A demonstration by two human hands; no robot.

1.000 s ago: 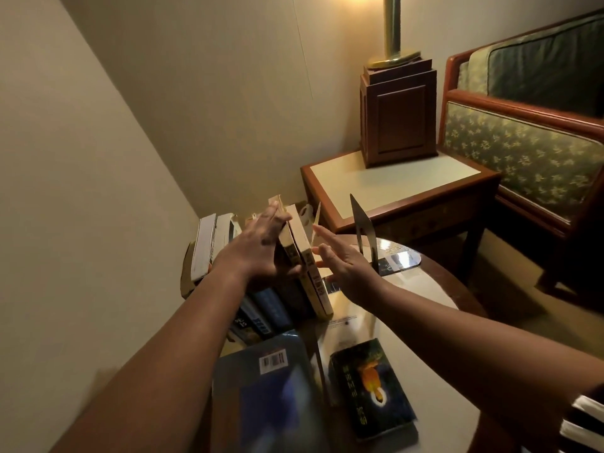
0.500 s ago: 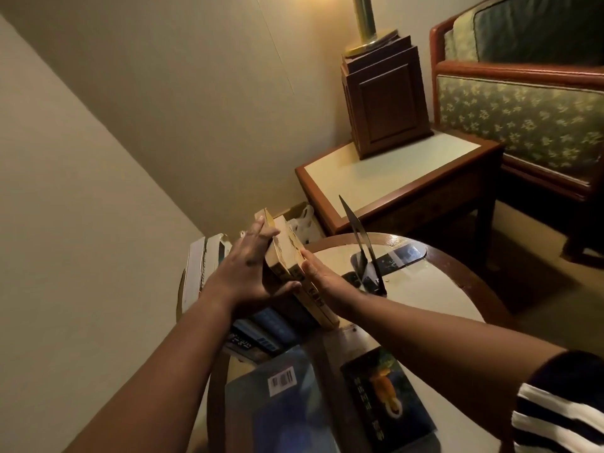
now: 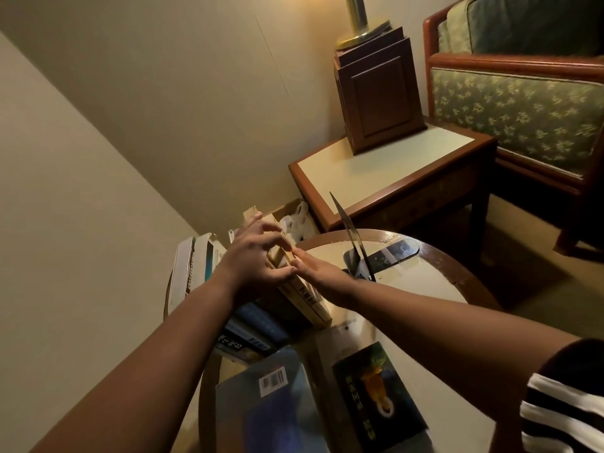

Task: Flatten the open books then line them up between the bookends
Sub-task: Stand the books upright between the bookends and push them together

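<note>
A row of upright books (image 3: 258, 325) leans at the left of the round table (image 3: 425, 292). Its rightmost volumes are tan-spined books (image 3: 307, 299). My left hand (image 3: 255, 259) lies over their top edge, fingers curled round the tan books. My right hand (image 3: 322, 273) presses flat against the outer cover, fingers straight. A thin dark metal bookend (image 3: 354, 243) stands just right of my right hand. The other bookend is hidden behind the books. Two books lie flat near me: a blue one with a barcode (image 3: 271, 407) and a dark one with an orange picture (image 3: 376, 390).
A wooden side table (image 3: 392, 168) with a lamp base box (image 3: 379, 93) stands behind the round table. A green upholstered armchair (image 3: 516, 112) is at the right. A wall runs close along the left. A white bag (image 3: 295, 222) lies on the floor behind.
My right hand moved left from open air onto the tan book's cover. My left hand curled further over the tan books' top. The camera shifted closer and downward.
</note>
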